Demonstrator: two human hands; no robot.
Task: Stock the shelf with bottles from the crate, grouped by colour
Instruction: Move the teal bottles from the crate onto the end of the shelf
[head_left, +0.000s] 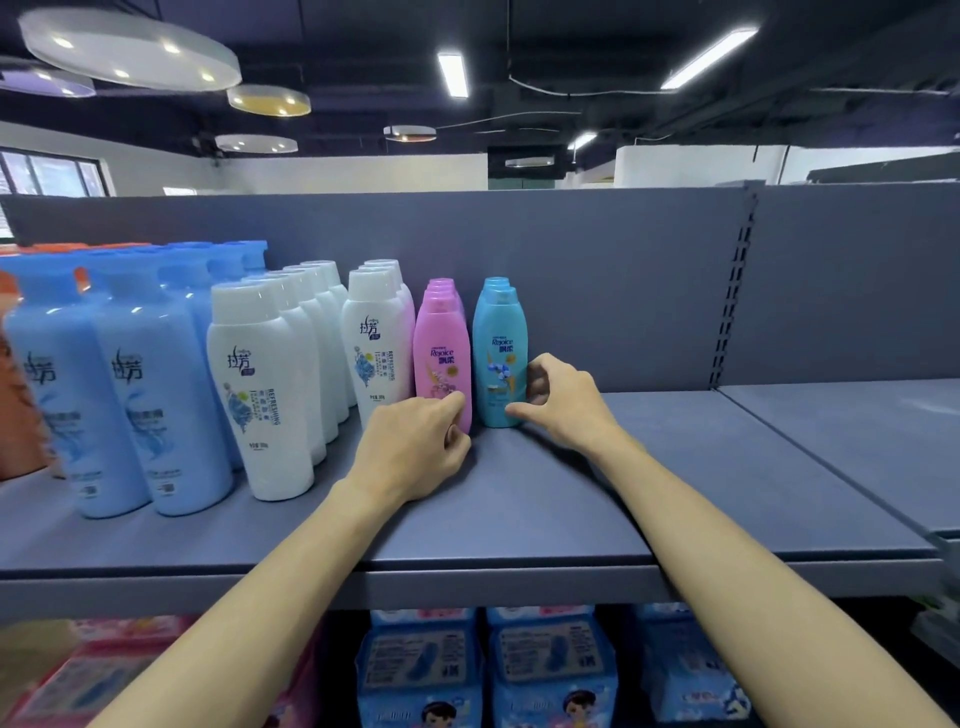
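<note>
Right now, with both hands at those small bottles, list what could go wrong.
1. The left hand touches the front pink bottle low down; a nudge might tip it back into its row.
2. The right hand is at the teal bottle; withdrawing carelessly could drag it askew.
3. The tall white bottles stand close by and could get bumped.

On the shelf (519, 499), bottles stand in rows running from front to back. The large bottles (156, 384) fill the left end; right of them come two rows of medium bottles (265, 389), then two rows of small bottles (441, 358) near the middle, against the back panel (597, 270). The right end lies bare. Packets (550, 670) sit below.
</note>
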